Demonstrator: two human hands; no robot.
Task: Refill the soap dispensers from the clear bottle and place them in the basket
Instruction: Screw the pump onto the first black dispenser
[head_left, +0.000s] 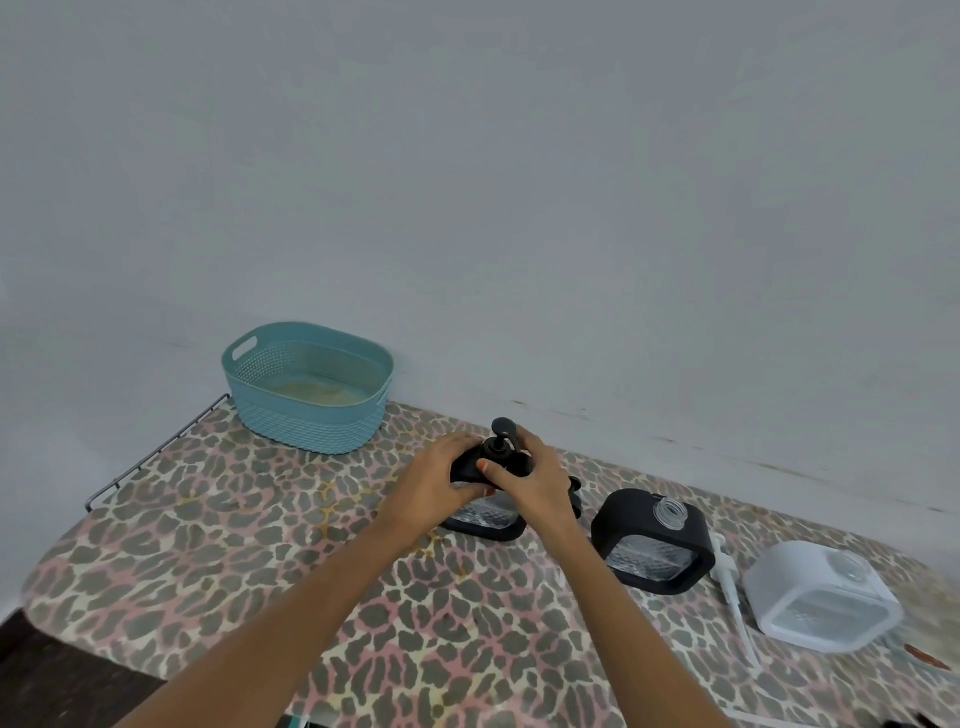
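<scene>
A black soap dispenser (488, 519) with a clear patterned body stands mid-table. My left hand (441, 483) grips its black shoulder. My right hand (530, 475) curls round its black pump head (503, 434) at the neck. To the right stands a second black dispenser (649, 540) with an open clear neck and no pump. Further right sits a white dispenser (821, 592), also uncapped, with a white pump (730, 582) lying on the table beside it. The teal basket (311, 415) stands at the back left. No clear bottle is in view.
The table (208, 545) wears a leopard-print cover and has a wire rail (150, 457) along its left edge. A pale wall runs right behind it. Another black pump part (574, 493) lies behind my right wrist. Dark floor shows at the bottom left.
</scene>
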